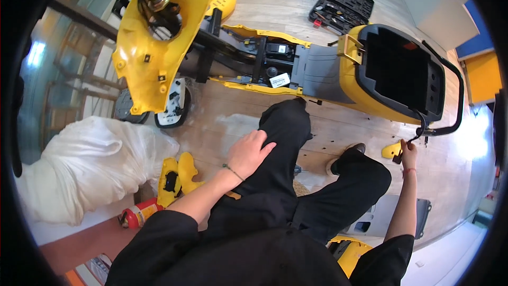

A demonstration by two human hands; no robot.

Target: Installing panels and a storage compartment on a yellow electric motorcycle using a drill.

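Observation:
My left hand (247,152) lies open on my left thigh, thumb apart from the fingers. At the right, my right hand (408,156) grips a black cable (419,130) with a dark connector at its end, hanging from the rear of the yellow scooter body (357,98). That body has an open black compartment (397,74) inside a black tubular rail (456,90). Its exposed middle section (272,63) holds wiring, black parts and a white label. A small yellow part (391,150) lies on the floor beside my right hand.
Upper left stands a yellow front panel (143,63) on the steering column. A tool case (341,8) lies behind the scooter. Around me are a white plastic-wrapped bundle (90,164), yellow covers (188,172), a red extinguisher (138,213) and a grey panel (375,212).

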